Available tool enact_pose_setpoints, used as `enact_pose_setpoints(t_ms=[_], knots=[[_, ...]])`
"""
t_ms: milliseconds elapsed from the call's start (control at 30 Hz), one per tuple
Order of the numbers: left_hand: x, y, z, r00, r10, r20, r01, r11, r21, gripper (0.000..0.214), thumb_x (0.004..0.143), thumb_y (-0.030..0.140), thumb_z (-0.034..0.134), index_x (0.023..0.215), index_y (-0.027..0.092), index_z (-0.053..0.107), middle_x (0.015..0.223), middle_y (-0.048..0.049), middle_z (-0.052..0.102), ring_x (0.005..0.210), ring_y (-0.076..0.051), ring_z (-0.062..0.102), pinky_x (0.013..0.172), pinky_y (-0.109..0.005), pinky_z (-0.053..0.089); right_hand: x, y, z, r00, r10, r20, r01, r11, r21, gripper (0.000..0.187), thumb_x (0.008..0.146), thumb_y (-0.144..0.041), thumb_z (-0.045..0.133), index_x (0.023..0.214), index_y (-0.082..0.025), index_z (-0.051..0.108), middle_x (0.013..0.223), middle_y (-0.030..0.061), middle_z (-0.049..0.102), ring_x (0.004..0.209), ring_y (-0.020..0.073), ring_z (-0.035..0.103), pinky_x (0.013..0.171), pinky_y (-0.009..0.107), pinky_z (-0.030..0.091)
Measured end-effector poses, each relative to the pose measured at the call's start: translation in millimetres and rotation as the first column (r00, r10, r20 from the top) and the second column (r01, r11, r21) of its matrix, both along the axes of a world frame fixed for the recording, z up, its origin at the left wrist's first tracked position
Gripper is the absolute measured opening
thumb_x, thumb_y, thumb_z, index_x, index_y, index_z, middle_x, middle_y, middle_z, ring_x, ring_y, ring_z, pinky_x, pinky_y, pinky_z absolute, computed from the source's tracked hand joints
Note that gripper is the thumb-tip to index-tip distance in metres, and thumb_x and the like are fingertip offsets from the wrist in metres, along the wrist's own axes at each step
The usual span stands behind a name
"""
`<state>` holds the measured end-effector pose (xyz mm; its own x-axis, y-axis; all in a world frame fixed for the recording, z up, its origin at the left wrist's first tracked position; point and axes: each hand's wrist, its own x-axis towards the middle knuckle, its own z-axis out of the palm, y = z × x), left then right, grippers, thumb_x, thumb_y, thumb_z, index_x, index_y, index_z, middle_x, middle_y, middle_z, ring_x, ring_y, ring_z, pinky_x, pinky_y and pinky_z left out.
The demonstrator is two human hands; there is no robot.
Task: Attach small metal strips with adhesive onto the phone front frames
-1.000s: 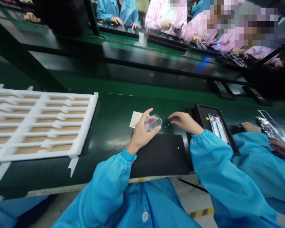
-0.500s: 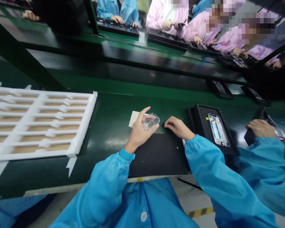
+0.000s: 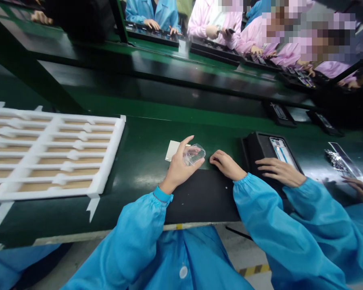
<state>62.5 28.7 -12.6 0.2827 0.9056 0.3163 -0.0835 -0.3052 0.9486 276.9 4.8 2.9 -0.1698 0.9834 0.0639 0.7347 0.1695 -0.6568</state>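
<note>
My left hand (image 3: 182, 164) is wrapped around a clear plastic cup (image 3: 195, 154), which it holds tilted above the work surface. A small cream-coloured card (image 3: 172, 150) lies on the green table behind that hand. Just right of the cup, my right hand (image 3: 226, 162) is low over the table with its fingertips pinched together; anything between them is too small to make out. Below both hands a black mat (image 3: 205, 197) lies at the table's front edge, with a few tiny light specks on it.
At right, a co-worker's hand (image 3: 280, 171) rests over a black tray (image 3: 260, 141) holding a phone frame (image 3: 281, 150). Small metallic parts (image 3: 335, 160) lie beyond. A white foam rack (image 3: 109, 161) stands at left on the green table (image 3: 145, 133). People work across the line.
The co-worker's hand has moved left onto the black tray, uncovering the small metallic parts. My hands have stayed nearly where they were; the view has shifted slightly.
</note>
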Motion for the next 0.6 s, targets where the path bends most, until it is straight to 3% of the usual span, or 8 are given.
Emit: enact_pose_setpoints(t_ms=[133, 267, 433, 533, 600], knots=[[0.6, -1.0, -0.8, 1.000, -0.018, -0.003, 0.018, 1.000, -0.006, 0.073, 0.079, 0.020, 0.073, 0.142, 0.026, 0.037, 0.109, -0.0040, 0.067, 0.102, -0.017, 0.065, 0.097, -0.036, 0.053, -2.2, -2.7, 4.6, 0.996, -0.067, -0.061, 0.070, 0.997, 0.043, 0.010, 0.087, -0.033, 0.059, 0.087, -0.024, 0.064, 0.083, 0.0037, 0.065, 0.079, 0.0212, 0.061, 0.074, 0.036, 0.050], [0.1, -2.1, 0.3, 0.999, -0.032, -0.036, 0.032, 1.000, -0.001, 0.073, 0.079, 0.022, 0.073, 0.143, 0.026, 0.037, 0.109, -0.0043, 0.068, 0.106, -0.018, 0.065, 0.099, -0.037, 0.051, -19.8, -5.7, 31.5, 0.988, -0.089, -0.128, 0.106, 0.985, 0.138, 0.012, 0.092, -0.029, 0.055, 0.087, -0.021, 0.063, 0.083, 0.0019, 0.066, 0.080, 0.0176, 0.062, 0.076, 0.031, 0.050], [-1.8, -3.5, 3.5, 0.994, -0.035, -0.108, 0.036, 0.999, 0.006, 0.074, 0.077, 0.020, 0.074, 0.142, 0.025, 0.039, 0.107, -0.0042, 0.068, 0.103, -0.019, 0.065, 0.095, -0.035, 0.051, -55.6, -11.7, 65.6, 0.993, 0.079, -0.090, -0.057, 0.971, 0.230, 0.009, 0.090, -0.018, 0.061, 0.094, -0.022, 0.068, 0.093, 0.0021, 0.072, 0.086, 0.0165, 0.066, 0.075, 0.029, 0.052], [-2.0, -4.3, 5.1, 0.991, -0.038, -0.125, 0.039, 0.999, 0.009, 0.073, 0.077, 0.019, 0.074, 0.141, 0.025, 0.040, 0.108, -0.0041, 0.068, 0.100, -0.018, 0.065, 0.092, -0.033, 0.051, -61.5, -12.2, 70.9, 0.989, 0.119, -0.092, -0.091, 0.960, 0.265, 0.012, 0.091, -0.017, 0.060, 0.096, -0.022, 0.069, 0.100, 0.0035, 0.072, 0.094, 0.0180, 0.067, 0.082, 0.031, 0.053], [-1.7, -4.3, 5.3, 0.991, -0.044, -0.125, 0.046, 0.999, 0.012, 0.072, 0.078, 0.021, 0.073, 0.141, 0.026, 0.040, 0.106, -0.0036, 0.067, 0.098, -0.018, 0.065, 0.091, -0.033, 0.051, -60.7, -14.3, 70.5, 0.990, 0.079, -0.113, -0.045, 0.958, 0.282, 0.013, 0.093, -0.020, 0.057, 0.097, -0.023, 0.069, 0.099, 0.0035, 0.072, 0.094, 0.0183, 0.067, 0.083, 0.032, 0.054]])
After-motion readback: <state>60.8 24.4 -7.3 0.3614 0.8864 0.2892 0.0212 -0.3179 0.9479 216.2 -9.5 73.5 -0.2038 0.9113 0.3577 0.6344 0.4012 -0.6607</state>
